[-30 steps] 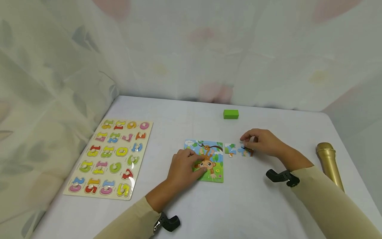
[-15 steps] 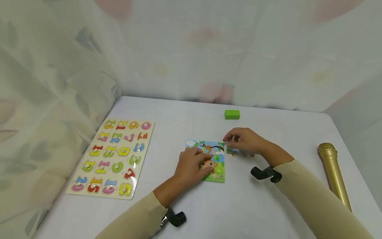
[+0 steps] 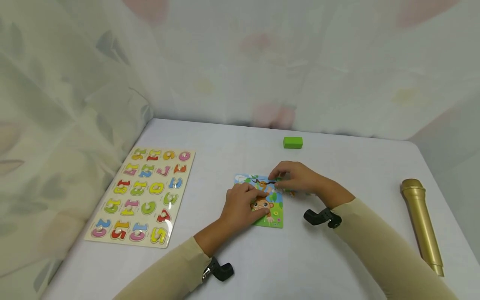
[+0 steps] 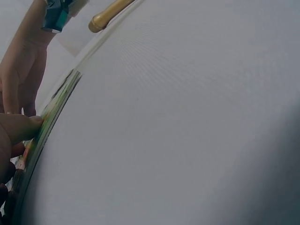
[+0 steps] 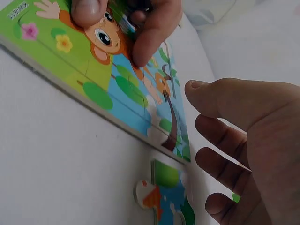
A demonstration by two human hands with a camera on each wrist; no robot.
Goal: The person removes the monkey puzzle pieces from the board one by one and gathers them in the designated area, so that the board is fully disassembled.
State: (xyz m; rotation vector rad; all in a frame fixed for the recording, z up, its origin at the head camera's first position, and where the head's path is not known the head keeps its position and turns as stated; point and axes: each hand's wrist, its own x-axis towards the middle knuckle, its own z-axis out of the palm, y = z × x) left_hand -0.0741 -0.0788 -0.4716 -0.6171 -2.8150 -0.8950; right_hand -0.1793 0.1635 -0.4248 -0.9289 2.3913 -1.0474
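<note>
In the head view a square monkey jigsaw puzzle (image 3: 275, 214) lies on the white table. My left hand (image 3: 240, 208) rests on its left part, thumb and fingertips touching the picture and covering the middle. Over the puzzle's upper right corner is my right hand (image 3: 300, 179). The right wrist view shows that hand's thumb (image 5: 215, 96) apart from loosely bent fingers, and no piece shows between them. Beside the puzzle's right edge lies a loose puzzle piece (image 5: 171, 190) with a white and orange knob. The right hand mostly hides the loose pieces in the head view.
At the left lies a wooden number peg board (image 3: 144, 196) with coloured numerals. A green block (image 3: 293, 142) sits behind the puzzle. Along the right side is a gold tube-shaped object (image 3: 421, 225). Patterned curtains (image 3: 225, 62) hang behind and beside the table.
My right hand has moved left from the loose pieces to the puzzle's upper right corner. The left hand stays on the puzzle. The view has shifted slightly.
</note>
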